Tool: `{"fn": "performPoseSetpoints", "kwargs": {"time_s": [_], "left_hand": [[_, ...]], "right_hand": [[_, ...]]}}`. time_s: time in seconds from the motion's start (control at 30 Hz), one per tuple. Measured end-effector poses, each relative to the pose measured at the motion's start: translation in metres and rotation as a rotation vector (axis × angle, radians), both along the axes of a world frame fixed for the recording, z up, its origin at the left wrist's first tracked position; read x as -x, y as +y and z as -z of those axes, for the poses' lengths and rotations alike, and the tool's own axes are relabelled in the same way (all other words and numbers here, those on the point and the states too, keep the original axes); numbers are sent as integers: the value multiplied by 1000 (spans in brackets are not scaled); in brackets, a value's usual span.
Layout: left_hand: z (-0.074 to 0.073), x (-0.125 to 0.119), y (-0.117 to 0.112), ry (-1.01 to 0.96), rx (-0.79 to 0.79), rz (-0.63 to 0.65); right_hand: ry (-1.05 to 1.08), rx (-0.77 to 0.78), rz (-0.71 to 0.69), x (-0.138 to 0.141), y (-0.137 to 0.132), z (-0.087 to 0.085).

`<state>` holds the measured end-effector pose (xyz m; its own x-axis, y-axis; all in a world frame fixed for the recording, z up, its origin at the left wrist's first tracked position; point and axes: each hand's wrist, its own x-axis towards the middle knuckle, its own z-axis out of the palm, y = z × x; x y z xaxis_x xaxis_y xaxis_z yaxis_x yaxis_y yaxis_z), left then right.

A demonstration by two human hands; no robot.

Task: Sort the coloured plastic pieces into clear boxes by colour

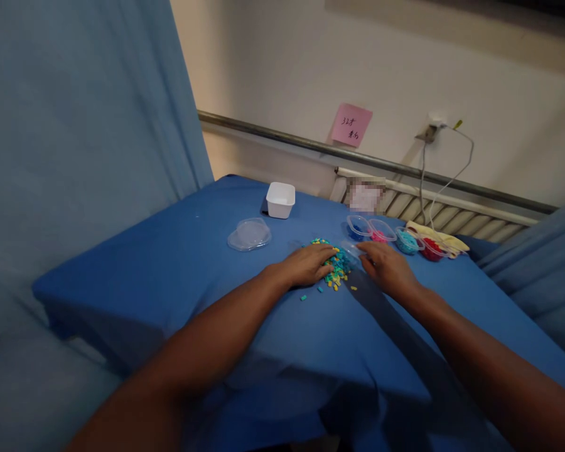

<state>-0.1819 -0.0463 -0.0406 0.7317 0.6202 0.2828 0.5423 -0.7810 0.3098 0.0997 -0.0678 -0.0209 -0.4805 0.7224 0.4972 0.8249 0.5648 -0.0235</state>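
Observation:
A heap of small teal, yellow and green plastic pieces (338,269) lies on the blue-covered table. My left hand (311,263) rests against the heap's left side, fingers stretched out over the pieces and thumb lower down. On the other side, my right hand (388,267) grips the near rim of a clear plastic container (351,250) between thumb and fingers. That container sits low beside the heap, partly hidden by the fingers. A few loose pieces (304,297) have scattered nearer to me.
Behind my right hand stand clear tubs with dark blue (358,232), pink (379,236), turquoise (407,242) and red pieces (432,250), beside a yellow cloth (437,237). A white tub (280,201) and clear lids (250,235) are farther left. Curtains (94,113) hang at both sides.

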Motion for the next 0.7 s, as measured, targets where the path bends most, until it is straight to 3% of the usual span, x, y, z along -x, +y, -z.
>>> {"fn": "performPoseSetpoints", "kwargs": {"time_s": [0.23, 0.37, 0.53, 0.7], "left_hand": [[-3, -26, -7, 173, 47, 56], [-2, -42, -15, 226, 50, 103], [1, -62, -12, 262, 10, 0], [2, -57, -9, 249, -70, -156]], "right_hand": [[270, -67, 287, -26, -3, -28], [561, -13, 355, -19, 9, -47], [1133, 485, 194, 43, 28, -50], [1291, 844, 125, 127, 36, -43]]}}
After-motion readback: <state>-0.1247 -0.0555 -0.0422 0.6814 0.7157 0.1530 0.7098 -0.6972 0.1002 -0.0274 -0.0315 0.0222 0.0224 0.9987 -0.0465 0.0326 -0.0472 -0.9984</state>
